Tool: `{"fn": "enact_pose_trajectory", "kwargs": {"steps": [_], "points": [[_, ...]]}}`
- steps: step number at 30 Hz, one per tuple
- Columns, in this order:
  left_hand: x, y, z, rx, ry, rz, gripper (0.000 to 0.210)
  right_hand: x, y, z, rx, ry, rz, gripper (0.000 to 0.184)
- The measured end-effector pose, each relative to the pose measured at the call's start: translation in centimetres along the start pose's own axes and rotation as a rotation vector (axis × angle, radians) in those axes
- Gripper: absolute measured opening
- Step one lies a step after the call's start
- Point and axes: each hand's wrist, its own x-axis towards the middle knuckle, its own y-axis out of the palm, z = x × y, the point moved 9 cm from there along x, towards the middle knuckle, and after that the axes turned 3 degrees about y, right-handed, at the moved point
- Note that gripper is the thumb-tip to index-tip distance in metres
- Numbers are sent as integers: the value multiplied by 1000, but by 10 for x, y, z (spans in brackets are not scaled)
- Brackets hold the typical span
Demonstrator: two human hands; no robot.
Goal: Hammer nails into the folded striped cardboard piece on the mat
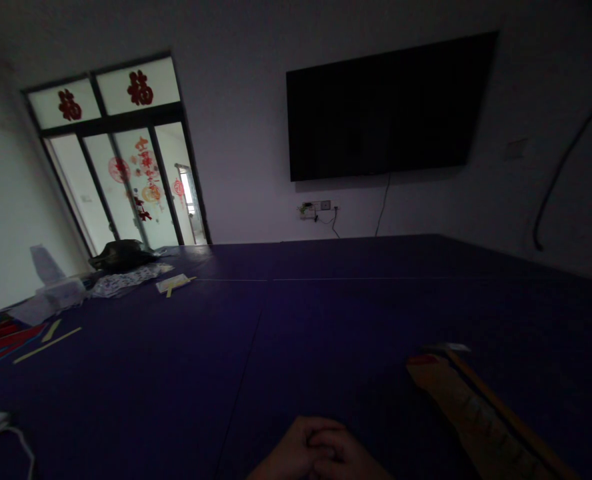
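The left hand (293, 448) and right hand (345, 457) are clasped together, cut off below; to their right, on the purple table (176, 373), lies a dim wooden-handled tool (491, 395), its near end out of view

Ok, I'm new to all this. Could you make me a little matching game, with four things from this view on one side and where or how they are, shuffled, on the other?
Things
1. Television
2. Left hand and right hand
3. Black bag
4. Hammer

Places and states
A. Lying on the table, to the right of the hands
B. Mounted on the wall, its screen dark
C. Clasped together at the bottom of the view
D. At the table's far left, near the glass doors

Pairs: 1-B, 2-C, 3-D, 4-A
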Motion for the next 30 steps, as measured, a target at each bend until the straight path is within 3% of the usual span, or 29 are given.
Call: {"fn": "enact_pose_trajectory", "kwargs": {"steps": [20, 30], "points": [[-2, 4, -8, -46, -26, 6, 42, 0, 4, 5, 41, -35, 43, 40], [-3, 2, -10, -39, -15, -25, 43, 2, 0, -5, -7, -4, 7, 39]]}}
